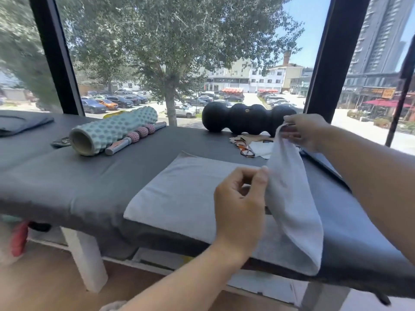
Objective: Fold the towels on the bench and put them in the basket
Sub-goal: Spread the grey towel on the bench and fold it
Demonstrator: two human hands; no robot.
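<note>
A pale grey towel [179, 196] lies spread on the dark grey padded bench [78, 182]. Its right part is lifted off the bench in a hanging fold [292, 198]. My left hand [241, 205] pinches the near edge of that lifted part between thumb and fingers. My right hand [307, 131] grips the far corner, raised above the bench near the window. No basket is in view.
A mint bumpy foam roller [112, 131], a pink-balled massage stick [137, 136] and a black multi-ball roller [244, 120] lie along the bench's far side. Glasses [244, 148] sit on papers by the black roller. Large windows stand behind; wood floor below.
</note>
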